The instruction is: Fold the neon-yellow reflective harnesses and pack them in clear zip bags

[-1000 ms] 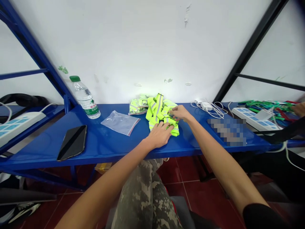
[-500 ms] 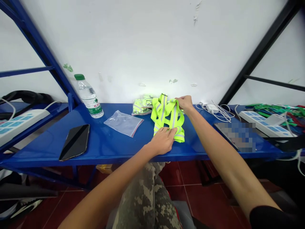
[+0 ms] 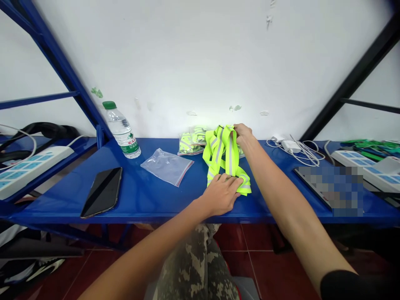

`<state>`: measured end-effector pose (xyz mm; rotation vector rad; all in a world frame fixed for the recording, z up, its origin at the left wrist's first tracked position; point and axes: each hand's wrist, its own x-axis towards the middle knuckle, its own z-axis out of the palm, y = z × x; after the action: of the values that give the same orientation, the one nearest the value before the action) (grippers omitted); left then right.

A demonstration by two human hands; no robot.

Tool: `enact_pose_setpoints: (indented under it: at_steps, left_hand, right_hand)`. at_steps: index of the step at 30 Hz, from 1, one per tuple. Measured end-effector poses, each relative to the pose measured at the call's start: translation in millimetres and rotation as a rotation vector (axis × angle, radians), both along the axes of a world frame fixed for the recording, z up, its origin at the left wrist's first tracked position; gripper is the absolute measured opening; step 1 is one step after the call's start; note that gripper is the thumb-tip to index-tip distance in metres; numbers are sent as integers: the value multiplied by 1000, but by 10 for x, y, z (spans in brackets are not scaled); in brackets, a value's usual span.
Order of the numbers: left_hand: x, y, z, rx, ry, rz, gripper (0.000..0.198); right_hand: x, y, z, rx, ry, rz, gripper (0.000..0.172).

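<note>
- A neon-yellow reflective vest (image 3: 226, 160) lies on the blue steel shelf (image 3: 162, 208), under our hands.
- Our left hand (image 3: 220, 195), half-open, rests on its lower bands, gripping nothing.
- Our right hand (image 3: 244, 135) pinches its top edge.
- A clear plastic zip bag (image 3: 167, 166) lies left of the vest.

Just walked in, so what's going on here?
A person is handling a neon yellow reflective vest on a blue metal shelf. Their right hand grips the top of the vest, lifting it slightly, while their left hand presses on its lower straps. Behind the vest sits a bag of similar vests. A clear zip bag lies to its left, near a water bottle and a phone.
</note>
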<state>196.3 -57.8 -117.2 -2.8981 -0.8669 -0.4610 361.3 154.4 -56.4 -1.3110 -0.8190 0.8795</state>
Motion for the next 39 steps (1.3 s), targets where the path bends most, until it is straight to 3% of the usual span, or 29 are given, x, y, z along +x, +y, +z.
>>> enact_pose_setpoints:
  at_steps: [3,6,10,13,16,19,20,22,23,26,29,35,39]
  left_hand:
    - [-12,-10,32,-9,14,11,39]
    - [-9,-19,46,-9,-11,16,50]
    - [29,-27,49,16,-22,62,54]
    - [49,-33,62,35,14,84,45]
    - [44,-47,73,40,19,90,38]
    - [32,-59,57,21,-22,91,36]
    - [31,-60,45,12,-45,92,36]
    - [35,-54,22,6,-100,91,38]
    - [39,-48,13,10,-127,86,39]
    - [36,-41,15,-2,-202,81,38]
    - [-16,-81,51,-49,-259,141,29]
    - [-155,-247,30,-32,-262,374,48]
    - [-155,-249,-23,-87,-180,348,54]
  right_hand:
    - [-52,-5,-84,-31,51,-47,7]
    - [-88,-125,-209,-18,-33,100,15]
    - [-38,-331,-291,97,-642,364,26]
    - [7,-485,-247,200,-1017,325,18]
    - [45,-765,-152,318,-1274,159,24]
    - [122,-1263,-70,264,-1195,82,33]
    - [156,-1461,-61,210,-1156,165,41]
    - [223,-1845,-84,152,-1073,483,53]
    - [252,-2008,-119,166,-1033,573,52]
    - [313,-2307,-292,252,-945,658,44]
    - [359,-2347,-491,295,-910,643,31]
    - [383,-2247,-730,344,-988,514,22]
    - [339,-2255,-849,411,-1078,481,26]
